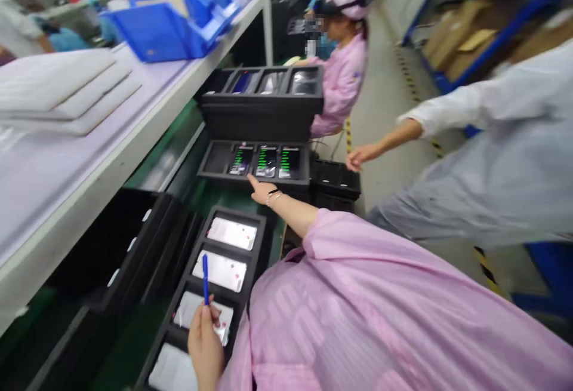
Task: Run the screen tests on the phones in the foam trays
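My left hand (205, 343) is at the bottom, closed around a blue pen (205, 277) that points up over a long black tray (257, 248). This tray holds several phones lying face down, white backs up (231, 233). My right hand (264, 191), with a bracelet on the wrist, reaches forward in a pink sleeve. Its fingers are on the near rim of a second black tray (215, 161), which holds three phones with lit screens (266, 161). Behind that tray stands a taller stack of black trays (262, 113) with more phones on top.
A green conveyor belt (179, 152) runs under a white shelf (89, 158) carrying blue bins (170, 21) and white foam sheets (67, 89). More black trays (116, 248) sit to the left. A person in a white coat reaches a hand (362, 155) in from the right. Another person in pink (342, 74) sits further along.
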{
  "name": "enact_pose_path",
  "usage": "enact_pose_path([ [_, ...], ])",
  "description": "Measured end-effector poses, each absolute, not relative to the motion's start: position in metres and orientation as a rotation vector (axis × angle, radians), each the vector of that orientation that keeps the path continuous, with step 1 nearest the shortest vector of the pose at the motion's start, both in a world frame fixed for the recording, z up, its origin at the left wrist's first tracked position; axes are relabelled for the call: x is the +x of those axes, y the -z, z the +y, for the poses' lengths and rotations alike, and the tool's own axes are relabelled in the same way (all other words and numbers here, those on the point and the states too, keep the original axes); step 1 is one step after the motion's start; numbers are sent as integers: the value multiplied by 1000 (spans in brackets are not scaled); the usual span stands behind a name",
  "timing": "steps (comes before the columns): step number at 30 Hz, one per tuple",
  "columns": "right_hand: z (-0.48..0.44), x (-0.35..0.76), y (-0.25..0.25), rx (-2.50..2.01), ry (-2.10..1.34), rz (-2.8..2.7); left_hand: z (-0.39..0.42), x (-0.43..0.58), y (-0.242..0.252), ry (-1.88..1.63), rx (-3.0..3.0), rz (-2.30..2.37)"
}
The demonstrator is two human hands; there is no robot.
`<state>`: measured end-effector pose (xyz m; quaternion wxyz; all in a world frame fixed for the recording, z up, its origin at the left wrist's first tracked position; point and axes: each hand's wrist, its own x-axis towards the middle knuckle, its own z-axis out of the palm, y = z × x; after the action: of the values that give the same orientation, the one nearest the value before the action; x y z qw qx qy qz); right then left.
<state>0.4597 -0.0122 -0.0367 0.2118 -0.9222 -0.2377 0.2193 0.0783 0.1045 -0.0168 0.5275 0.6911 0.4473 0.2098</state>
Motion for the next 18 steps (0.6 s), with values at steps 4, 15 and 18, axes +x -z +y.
enact_pose_path([
  [4,-8,462,54,-2579,-632,-662,97,68,7,-484,1563,1061],
  [15,-20,426,61,-2272,-628,-593,100,73,10,-448,1532,1064],
  [18,-37,418,61,-2190,-680,-544,99,82,9,-491,1550,1078],
])
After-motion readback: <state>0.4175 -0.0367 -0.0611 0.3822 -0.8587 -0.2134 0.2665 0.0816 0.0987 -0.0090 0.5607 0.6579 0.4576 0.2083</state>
